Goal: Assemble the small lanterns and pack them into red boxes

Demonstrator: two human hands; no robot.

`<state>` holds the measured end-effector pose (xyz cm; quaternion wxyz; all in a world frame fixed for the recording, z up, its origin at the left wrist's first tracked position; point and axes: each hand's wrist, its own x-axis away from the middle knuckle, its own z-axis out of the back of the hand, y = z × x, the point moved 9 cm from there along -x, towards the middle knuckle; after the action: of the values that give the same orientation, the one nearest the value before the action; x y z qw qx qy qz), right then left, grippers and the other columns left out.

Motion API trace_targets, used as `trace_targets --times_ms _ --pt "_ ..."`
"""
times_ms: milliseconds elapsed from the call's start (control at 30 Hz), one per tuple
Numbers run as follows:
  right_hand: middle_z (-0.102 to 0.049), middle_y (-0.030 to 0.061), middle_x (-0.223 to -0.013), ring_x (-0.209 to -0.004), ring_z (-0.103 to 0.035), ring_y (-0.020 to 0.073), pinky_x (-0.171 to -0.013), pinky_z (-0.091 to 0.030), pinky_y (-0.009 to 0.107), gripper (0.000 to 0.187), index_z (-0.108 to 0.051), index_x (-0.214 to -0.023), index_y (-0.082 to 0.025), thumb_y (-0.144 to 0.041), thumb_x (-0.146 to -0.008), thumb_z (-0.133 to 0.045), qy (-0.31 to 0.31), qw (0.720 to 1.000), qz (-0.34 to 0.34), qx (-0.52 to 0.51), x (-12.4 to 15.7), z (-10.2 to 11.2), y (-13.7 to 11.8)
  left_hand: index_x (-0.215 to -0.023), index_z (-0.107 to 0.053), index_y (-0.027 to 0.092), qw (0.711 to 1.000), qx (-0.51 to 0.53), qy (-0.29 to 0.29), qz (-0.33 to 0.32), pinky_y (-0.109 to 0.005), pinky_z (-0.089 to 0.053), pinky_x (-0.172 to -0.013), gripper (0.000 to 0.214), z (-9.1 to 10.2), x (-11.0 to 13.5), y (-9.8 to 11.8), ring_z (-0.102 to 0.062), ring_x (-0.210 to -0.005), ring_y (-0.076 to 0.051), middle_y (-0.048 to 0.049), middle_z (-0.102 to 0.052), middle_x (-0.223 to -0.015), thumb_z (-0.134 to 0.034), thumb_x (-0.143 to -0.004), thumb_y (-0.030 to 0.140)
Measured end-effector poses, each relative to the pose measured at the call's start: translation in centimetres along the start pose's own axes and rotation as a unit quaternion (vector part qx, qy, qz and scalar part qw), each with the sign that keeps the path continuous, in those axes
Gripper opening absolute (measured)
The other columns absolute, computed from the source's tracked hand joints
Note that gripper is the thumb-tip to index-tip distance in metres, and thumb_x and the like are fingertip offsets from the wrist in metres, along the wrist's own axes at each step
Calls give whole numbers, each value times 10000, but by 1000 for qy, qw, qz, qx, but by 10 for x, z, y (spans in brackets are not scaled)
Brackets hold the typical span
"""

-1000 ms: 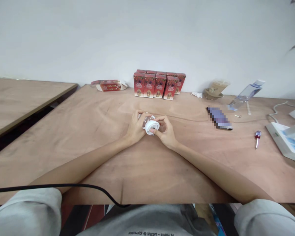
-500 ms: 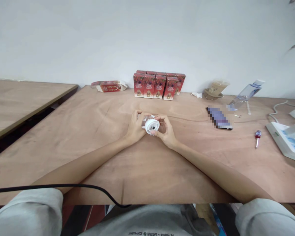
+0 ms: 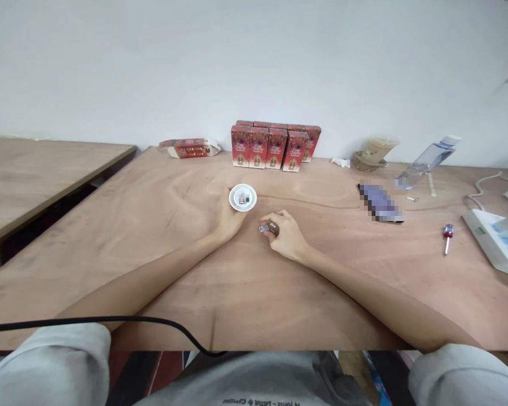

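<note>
My left hand point(image 3: 231, 219) holds a small round white part point(image 3: 242, 198) with its underside turned up toward me, showing a dark component inside. Just to its right, my right hand point(image 3: 284, 234) is closed and pinches a small dark and silvery piece point(image 3: 267, 228) close above the wooden table point(image 3: 152, 237). Both hands are near the table's middle, a short gap apart.
A row of red boxes point(image 3: 275, 146) stands by the wall, with a flat red carton point(image 3: 190, 149) to their left. On the right lie a phone point(image 3: 380, 202), a leaning plastic bottle point(image 3: 425, 160), a small red-handled screwdriver point(image 3: 447, 236) and a white device point(image 3: 497, 242). A black cable point(image 3: 110, 321) crosses the near edge.
The hands have parted. My left hand lifted the white part and turned it up; my right hand drew away to the right with a small piece pinched in it.
</note>
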<state>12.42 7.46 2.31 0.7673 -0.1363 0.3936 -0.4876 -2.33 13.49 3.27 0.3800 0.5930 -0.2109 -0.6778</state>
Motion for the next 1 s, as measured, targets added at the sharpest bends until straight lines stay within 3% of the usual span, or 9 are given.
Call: trace_targets --times_ms 167,300,433,567,733,1000 --pt "-675 43 -823 -823 -599 215 -750 -521 365 345 -628 -928 -207 17 -666 -596 -6 999 41 17 2 -2 -4 -1024 -469 193 1000 -9 -2 0 -340 -497 -841 374 -2 0 0 -630 -925 -180 -38 -627 -997 -681 -739 310" --pt "-651 72 -827 -826 -585 225 -750 -519 369 189 -619 -967 -203 -106 -826 -539 -18 987 132 87 9 -7 -22 -1035 -454 197 1000 -1 -5 1 -350 -498 -856 392 -3 0 -2 -627 -945 -189 -44 -615 -1007 -681 -731 295" --pt "-618 77 -849 -801 -561 200 -715 -508 324 291 -621 -1090 -215 -132 -925 -396 -16 969 192 154 16 -9 -33 -1042 -446 201 1000 4 -4 -3 -374 -492 -887 398 -3 1 -3 -629 -970 -199 -50 -616 -1022 -675 -722 267" --pt "-597 78 -900 -807 -578 172 -706 -515 287 287 -629 -1067 -205 -136 -943 -379 -5 972 206 116 15 -3 -36 -1027 -454 195 1000 12 -4 -1 -373 -493 -881 385 -4 0 -3 -630 -951 -196 -55 -622 -1012 -677 -721 271" --pt "-621 63 -880 -806 -612 161 -755 -527 297 212 -634 -975 -196 -207 -957 -424 -9 984 177 18 8 1 -29 -1045 -461 189 1000 8 -7 8 -366 -489 -885 396 -4 1 -4 -626 -957 -192 -63 -623 -1041 -684 -731 282" --pt "-627 80 -807 -842 -530 224 -756 -513 363 292 -669 -920 -179 -13 -794 -464 -54 971 219 76 16 -12 -34 -1044 -471 197 1000 -2 -9 -6 -361 -483 -893 363 -4 2 -4 -613 -968 -194 -46 -613 -1033 -677 -752 261"
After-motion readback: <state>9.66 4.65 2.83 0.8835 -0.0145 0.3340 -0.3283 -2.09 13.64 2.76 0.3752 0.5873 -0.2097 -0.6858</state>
